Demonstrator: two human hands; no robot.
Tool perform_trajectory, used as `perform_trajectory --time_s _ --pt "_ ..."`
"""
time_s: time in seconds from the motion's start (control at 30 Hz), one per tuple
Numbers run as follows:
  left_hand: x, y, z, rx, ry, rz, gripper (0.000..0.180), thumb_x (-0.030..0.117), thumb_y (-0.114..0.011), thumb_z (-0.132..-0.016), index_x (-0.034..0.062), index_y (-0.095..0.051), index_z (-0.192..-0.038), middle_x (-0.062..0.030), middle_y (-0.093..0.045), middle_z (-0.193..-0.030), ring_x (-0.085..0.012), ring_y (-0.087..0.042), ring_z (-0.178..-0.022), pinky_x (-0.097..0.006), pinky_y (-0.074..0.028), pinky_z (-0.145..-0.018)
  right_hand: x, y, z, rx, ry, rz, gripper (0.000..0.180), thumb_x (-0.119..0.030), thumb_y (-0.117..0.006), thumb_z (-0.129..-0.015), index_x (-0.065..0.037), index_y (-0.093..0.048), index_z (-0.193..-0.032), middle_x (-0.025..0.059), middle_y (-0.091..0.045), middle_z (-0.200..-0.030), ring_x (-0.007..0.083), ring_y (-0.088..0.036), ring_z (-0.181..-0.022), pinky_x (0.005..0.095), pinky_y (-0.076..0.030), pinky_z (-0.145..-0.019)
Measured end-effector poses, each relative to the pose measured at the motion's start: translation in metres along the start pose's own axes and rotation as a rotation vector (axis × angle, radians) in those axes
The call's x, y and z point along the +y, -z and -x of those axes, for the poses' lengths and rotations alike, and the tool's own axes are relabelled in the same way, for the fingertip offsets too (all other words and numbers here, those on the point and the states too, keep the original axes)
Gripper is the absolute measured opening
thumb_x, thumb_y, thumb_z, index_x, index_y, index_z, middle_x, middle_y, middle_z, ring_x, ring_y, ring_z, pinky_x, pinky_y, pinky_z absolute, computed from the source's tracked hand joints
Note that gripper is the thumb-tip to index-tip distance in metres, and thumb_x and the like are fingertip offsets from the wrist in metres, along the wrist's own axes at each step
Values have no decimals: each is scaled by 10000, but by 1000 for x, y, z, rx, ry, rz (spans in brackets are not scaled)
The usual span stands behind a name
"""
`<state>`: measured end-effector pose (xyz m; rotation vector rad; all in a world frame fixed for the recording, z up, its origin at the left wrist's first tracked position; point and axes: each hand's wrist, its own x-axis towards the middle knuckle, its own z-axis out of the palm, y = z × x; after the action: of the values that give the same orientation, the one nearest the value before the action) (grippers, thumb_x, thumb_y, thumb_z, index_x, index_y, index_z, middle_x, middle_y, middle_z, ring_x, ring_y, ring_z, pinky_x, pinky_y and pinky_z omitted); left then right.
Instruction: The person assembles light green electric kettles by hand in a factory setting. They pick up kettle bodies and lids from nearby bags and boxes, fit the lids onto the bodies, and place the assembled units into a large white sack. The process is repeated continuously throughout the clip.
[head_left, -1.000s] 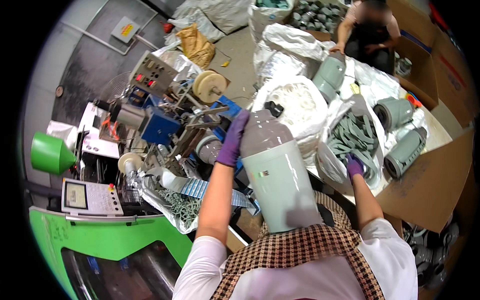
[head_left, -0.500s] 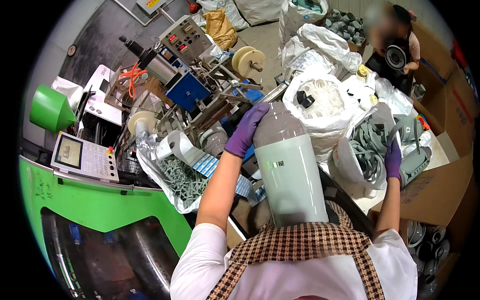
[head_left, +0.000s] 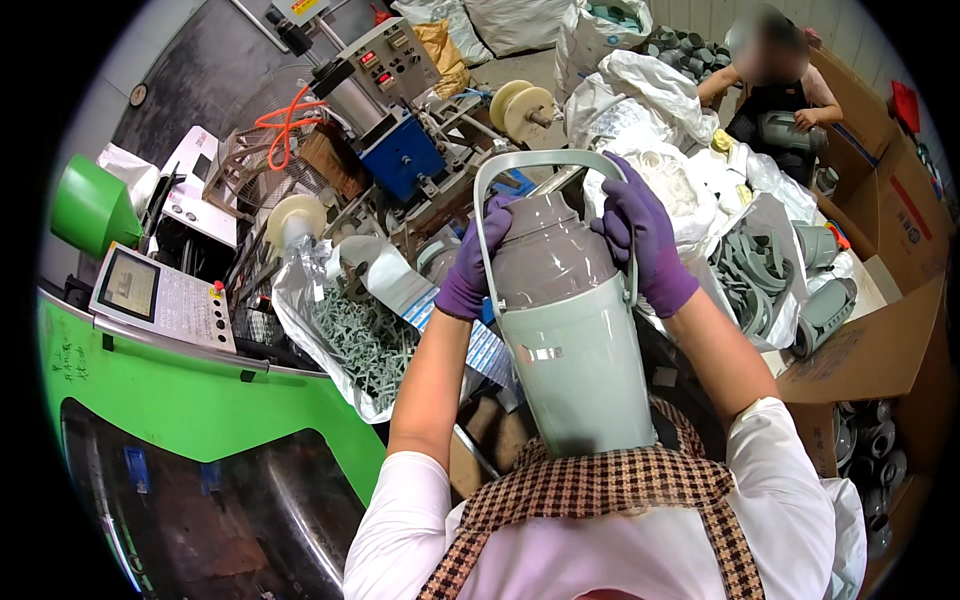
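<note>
Tall glossy grey-green cylindrical vessel w/ taupe shoulder (head_left: 580, 370) is seen in front of torso, long axis approx. 11-to-5 o'clock, base by brown-checked cloth apron (head_left: 600, 485); arched pale grey-green plastic handle (head_left: 545, 158) is looped over its neck at 12. Handle's R leg is grasped by curled fingers of purple-gloved R hand (head_left: 645, 235) at 2 o'clock; L leg is met by purple-gloved L hand (head_left: 465, 270) at 10, fingers bent, closure unclear. Neither hand is nearer.
</note>
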<state>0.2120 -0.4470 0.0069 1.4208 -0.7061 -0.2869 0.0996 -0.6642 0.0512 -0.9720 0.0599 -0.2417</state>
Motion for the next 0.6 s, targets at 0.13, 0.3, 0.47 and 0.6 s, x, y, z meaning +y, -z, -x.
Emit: perform_trajectory --time_s 0.13,0.3,0.47,0.6 --pt "29 -19 6 -49 101 387 303 265 -470 -1023 -5 -596 -1078 -91 -590 -1077 -163 -571 -983 -330 -476 -888 1 -3 -2 42 -54 -118 476 -115 -519 -958 -35 -455 -1423 -62 -316 -567 43 -307 -438 193 -395 -508" --pt "38 -30 19 -75 266 565 415 402 -507 -1007 22 -568 -1165 -94 -614 -1113 -168 -604 -1032 -305 -501 -936 -2 -27 15 79 96 119 598 -81 -566 -900 -38 -405 -1475 -69 -442 -627 31 -387 -482 184 -362 -498" --pt "22 -34 19 -118 645 743 574 466 -523 -988 8 -502 -1334 -171 -609 -1249 -288 -609 -1143 -421 -494 -1026 -1 -28 47 -671 1189 1115 398 -232 -681 -790 -144 -689 -1178 -48 -597 -691 134 -603 -635 339 -496 -769" --pt "-20 -9 22 -177 225 596 638 585 -421 -1001 12 -571 -1236 -146 -636 -1221 -268 -606 -1122 -410 -465 -1028 10 -22 57 -393 1083 996 458 -184 -686 -779 -86 -607 -1220 11 -601 -895 165 -607 -822 341 -484 -885"
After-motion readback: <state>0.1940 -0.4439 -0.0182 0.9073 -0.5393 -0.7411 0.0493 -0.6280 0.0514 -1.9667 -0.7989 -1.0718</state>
